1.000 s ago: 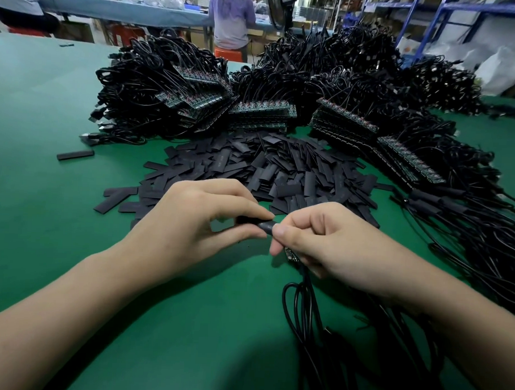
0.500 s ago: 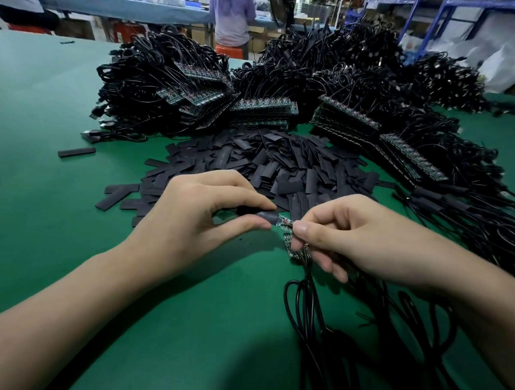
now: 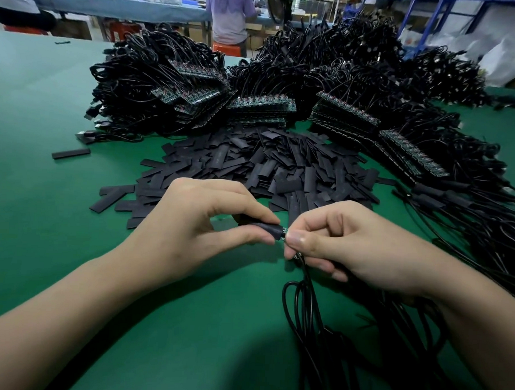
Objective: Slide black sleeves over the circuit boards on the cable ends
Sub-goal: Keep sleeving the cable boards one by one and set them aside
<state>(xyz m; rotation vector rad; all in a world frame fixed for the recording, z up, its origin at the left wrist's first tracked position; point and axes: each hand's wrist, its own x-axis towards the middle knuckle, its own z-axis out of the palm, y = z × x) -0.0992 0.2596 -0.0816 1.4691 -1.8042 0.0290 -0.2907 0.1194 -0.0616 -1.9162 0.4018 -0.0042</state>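
My left hand [image 3: 191, 227] pinches a black sleeve [image 3: 265, 227] between thumb and forefinger, above the green table. My right hand [image 3: 350, 247] meets it fingertip to fingertip and pinches the cable end with its small circuit board [image 3: 284, 234], of which only a sliver shows at the sleeve's mouth. The black cable [image 3: 305, 287] hangs from my right hand and loops down over the table. A heap of loose black sleeves [image 3: 280, 166] lies just behind my hands.
Large piles of black cables with rows of circuit boards [image 3: 259, 106] fill the back of the table [image 3: 59, 231]. Sleeved cables [image 3: 443, 198] lie at the right. One stray sleeve [image 3: 71, 153] lies at the left. A person [image 3: 230, 16] sits at a far bench.
My right hand moved left toward my left hand. The circuit board that showed between the fingertips is now almost wholly inside the sleeve.
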